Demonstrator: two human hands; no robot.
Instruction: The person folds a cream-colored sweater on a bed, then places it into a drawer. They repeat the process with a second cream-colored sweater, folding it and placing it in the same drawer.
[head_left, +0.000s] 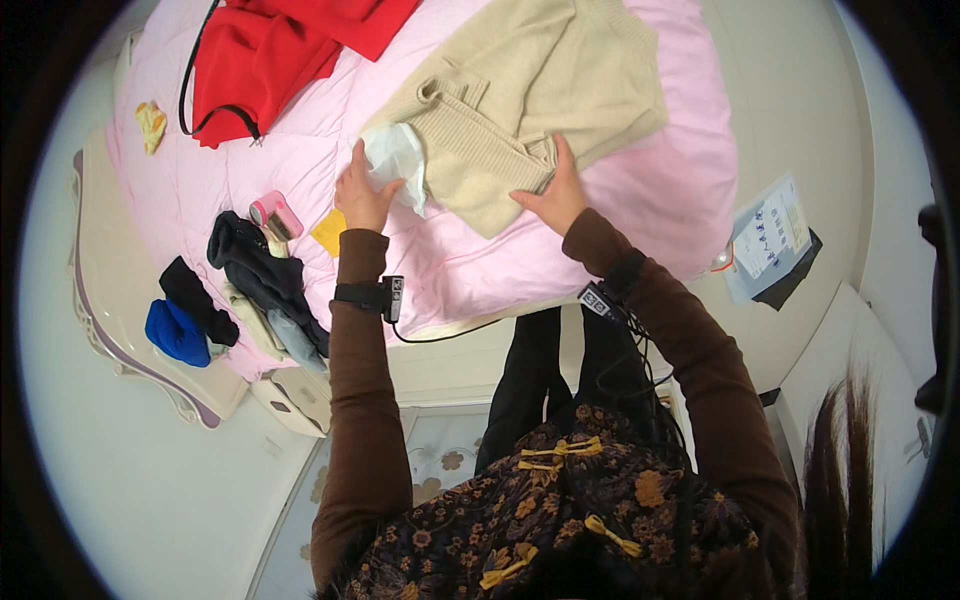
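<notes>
A beige knit sweater (592, 71) lies partly folded on the pink quilt (465, 274), its ribbed edge (487, 135) turned over on top. My right hand (559, 191) is around the near right end of that ribbing, thumb on the near side and fingers on the far side. At the sweater's left is a thin, crumpled white sheet (397, 161), perhaps cloth or tissue. My left hand (365, 193) touches its left edge, thumb and fingers spread apart; some fingertips are hard to make out.
Red garments (255, 67) with a black strap (187, 82) lie at the far left. Nearer are a pink fabric shaver (277, 214), a yellow piece (328, 231), dark clothing (251, 255) and a blue item (176, 332). Papers bearing writing (769, 236) sit right of the bed.
</notes>
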